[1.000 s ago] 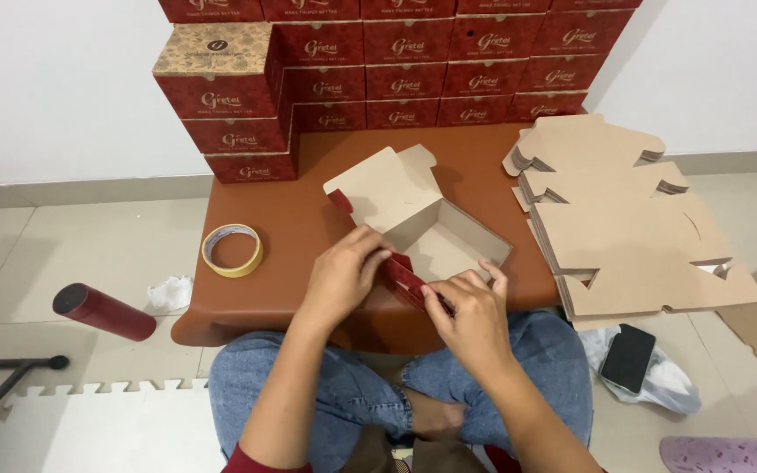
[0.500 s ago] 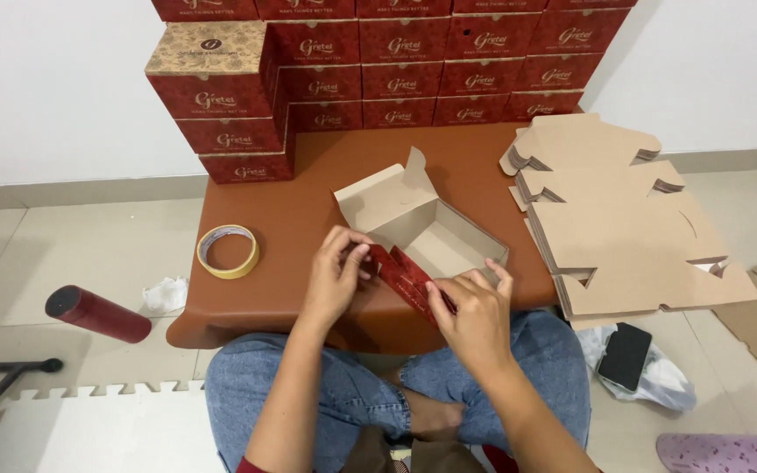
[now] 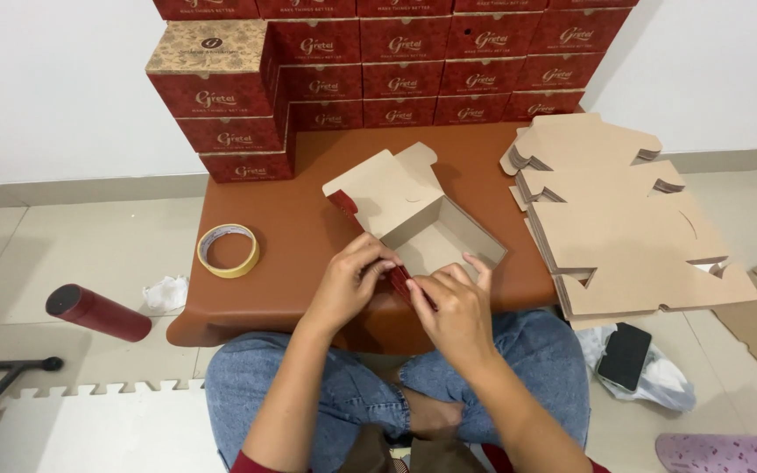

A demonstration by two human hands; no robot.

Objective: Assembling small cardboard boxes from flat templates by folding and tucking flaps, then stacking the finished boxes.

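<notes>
Kraft cardboard box [image 3: 422, 223] sits at the table [image 3: 308, 236] front edge, long axis diagonal, lid flap pointing far-left; your left hand [image 3: 352, 285] and right hand [image 3: 453, 307] pinch its near red wall

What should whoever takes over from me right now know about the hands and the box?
Left hand and right hand both pinch the near red wall of the half-folded box on the brown table.
Done: box walls stand, lid flap open behind.
Left: near wall not yet folded in; flat blanks wait to the right.
Tape roll lies to the left; finished red boxes are stacked behind.
</notes>
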